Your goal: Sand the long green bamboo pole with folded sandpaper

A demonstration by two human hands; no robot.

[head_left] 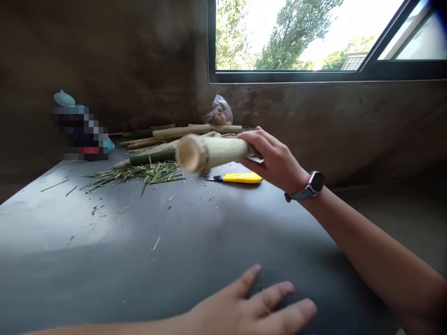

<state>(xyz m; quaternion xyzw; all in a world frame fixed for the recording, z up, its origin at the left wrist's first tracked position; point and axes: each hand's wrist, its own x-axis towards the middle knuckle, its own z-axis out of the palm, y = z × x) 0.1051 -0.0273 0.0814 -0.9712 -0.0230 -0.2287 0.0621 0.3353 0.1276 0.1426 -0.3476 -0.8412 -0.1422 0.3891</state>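
Grey tabletop (pixel 104 260) against bare brown walls, window (pixel 314 42) above, green shavings (pixel 139 173) and yellow knife (pixel 240 177) lying on it; right hand (pixel 272 158) fingers clamped on pale bamboo tube (pixel 213 152) held above table, hollow end facing camera; left hand (pixel 251 307) flat, fingers spread.

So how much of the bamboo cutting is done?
Some looks done: thin green shavings lie on the table. In hand: the right hand holds a pale bamboo piece; the left hand rests flat. Left: more bamboo sticks wait behind, the yellow knife lying unused.
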